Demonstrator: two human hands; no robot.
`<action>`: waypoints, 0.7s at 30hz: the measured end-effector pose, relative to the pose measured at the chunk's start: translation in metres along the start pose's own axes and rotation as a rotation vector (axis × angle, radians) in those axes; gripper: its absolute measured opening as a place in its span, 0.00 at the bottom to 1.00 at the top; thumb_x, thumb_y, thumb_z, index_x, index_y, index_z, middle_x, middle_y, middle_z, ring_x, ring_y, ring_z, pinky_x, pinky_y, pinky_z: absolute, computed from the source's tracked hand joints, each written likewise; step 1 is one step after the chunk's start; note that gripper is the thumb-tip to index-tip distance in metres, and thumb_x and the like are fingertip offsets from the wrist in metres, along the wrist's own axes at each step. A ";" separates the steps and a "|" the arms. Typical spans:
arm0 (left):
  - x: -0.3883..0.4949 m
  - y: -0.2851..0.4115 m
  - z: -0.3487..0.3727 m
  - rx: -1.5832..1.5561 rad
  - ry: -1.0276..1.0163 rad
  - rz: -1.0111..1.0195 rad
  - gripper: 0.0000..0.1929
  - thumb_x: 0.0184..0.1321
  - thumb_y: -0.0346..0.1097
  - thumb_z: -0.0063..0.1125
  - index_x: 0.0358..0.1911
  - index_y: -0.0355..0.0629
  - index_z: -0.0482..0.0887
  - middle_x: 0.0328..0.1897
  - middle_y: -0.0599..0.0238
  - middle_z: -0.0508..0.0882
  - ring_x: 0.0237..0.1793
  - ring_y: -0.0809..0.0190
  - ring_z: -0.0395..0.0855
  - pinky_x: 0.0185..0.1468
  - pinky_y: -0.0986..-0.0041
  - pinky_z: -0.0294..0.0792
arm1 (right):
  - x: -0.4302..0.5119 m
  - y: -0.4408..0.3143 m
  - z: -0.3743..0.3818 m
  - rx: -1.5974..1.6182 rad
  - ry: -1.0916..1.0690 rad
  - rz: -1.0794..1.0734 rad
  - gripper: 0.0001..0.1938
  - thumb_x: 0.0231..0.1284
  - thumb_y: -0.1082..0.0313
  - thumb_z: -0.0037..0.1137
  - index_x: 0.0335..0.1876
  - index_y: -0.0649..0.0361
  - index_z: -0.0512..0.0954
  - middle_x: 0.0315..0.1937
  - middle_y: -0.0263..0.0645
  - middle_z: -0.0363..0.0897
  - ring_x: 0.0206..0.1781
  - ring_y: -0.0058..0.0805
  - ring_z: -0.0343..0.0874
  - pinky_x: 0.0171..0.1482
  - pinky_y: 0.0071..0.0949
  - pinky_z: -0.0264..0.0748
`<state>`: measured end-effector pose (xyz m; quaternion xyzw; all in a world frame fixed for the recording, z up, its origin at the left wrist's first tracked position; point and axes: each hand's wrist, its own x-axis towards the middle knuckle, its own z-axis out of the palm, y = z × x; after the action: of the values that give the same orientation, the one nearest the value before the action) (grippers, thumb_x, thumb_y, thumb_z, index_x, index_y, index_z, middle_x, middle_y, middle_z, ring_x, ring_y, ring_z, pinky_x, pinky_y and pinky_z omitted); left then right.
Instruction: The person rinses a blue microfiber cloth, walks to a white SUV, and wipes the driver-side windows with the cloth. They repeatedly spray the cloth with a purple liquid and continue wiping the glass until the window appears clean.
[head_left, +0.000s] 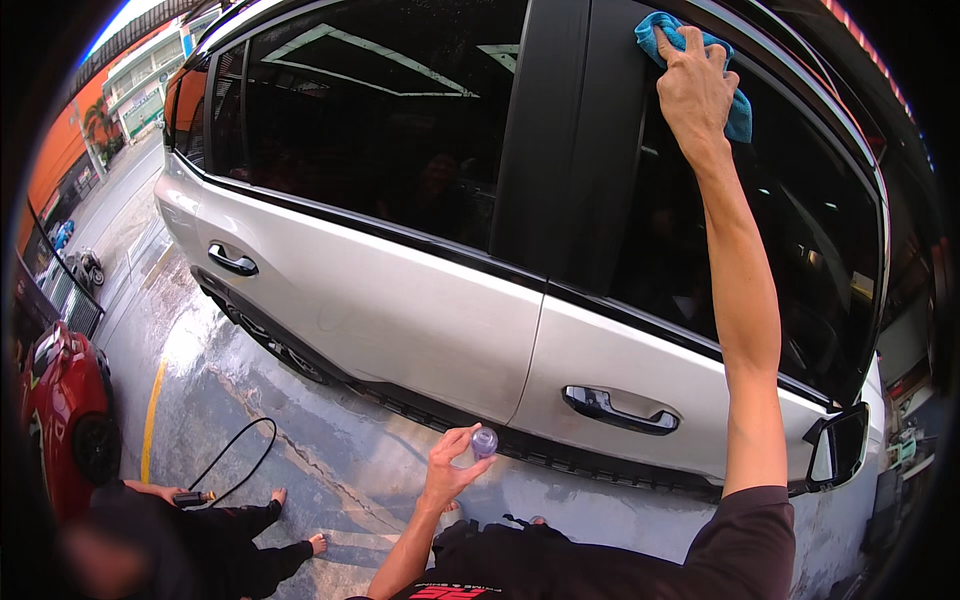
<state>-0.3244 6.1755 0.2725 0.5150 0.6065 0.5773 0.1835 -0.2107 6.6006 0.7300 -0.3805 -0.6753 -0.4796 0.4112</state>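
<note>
With fingers spread over a folded blue cloth (739, 120), my right hand (697, 94) presses it against the top of the front door's dark window (795, 225), close to the black door pillar (585, 135). That arm reaches up across the side of a white car (390, 292). Lower down, my left hand (450, 461) pinches a small clear, purplish container (484, 442) between thumb and fingers. It is held in front of the car's lower sill, apart from the door. What is inside the container cannot be made out.
Chrome-and-black door handles (622, 410) and a side mirror (838, 448) stick out from the car. At lower left, another person (217, 536) holds a tool with a black hose (247, 427). A red vehicle (67, 420) stands at the left on the wet concrete floor (337, 465).
</note>
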 end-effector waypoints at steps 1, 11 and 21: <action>-0.002 0.001 -0.002 0.014 0.012 -0.009 0.29 0.50 0.31 0.86 0.59 0.36 0.92 0.58 0.56 0.92 0.58 0.53 0.90 0.63 0.64 0.80 | -0.010 -0.008 0.004 0.014 0.007 0.006 0.31 0.72 0.73 0.55 0.77 0.30 0.81 0.75 0.31 0.75 0.67 0.47 0.76 0.62 0.56 0.79; -0.008 0.000 0.014 0.028 0.011 0.019 0.28 0.48 0.30 0.87 0.56 0.34 0.92 0.55 0.54 0.93 0.55 0.53 0.92 0.62 0.64 0.80 | -0.001 -0.016 0.013 -0.002 0.069 0.026 0.27 0.76 0.71 0.53 0.77 0.36 0.81 0.69 0.34 0.76 0.66 0.44 0.75 0.64 0.56 0.77; -0.008 -0.007 0.035 -0.018 -0.077 -0.032 0.26 0.47 0.31 0.88 0.52 0.33 0.93 0.56 0.52 0.93 0.55 0.53 0.92 0.62 0.65 0.79 | -0.117 0.265 -0.007 -0.068 0.058 0.442 0.27 0.72 0.71 0.57 0.69 0.26 0.87 0.70 0.30 0.75 0.66 0.47 0.76 0.63 0.56 0.79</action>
<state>-0.2957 6.1878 0.2542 0.5253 0.6019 0.5596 0.2205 0.0747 6.6458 0.7126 -0.5188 -0.5469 -0.4112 0.5126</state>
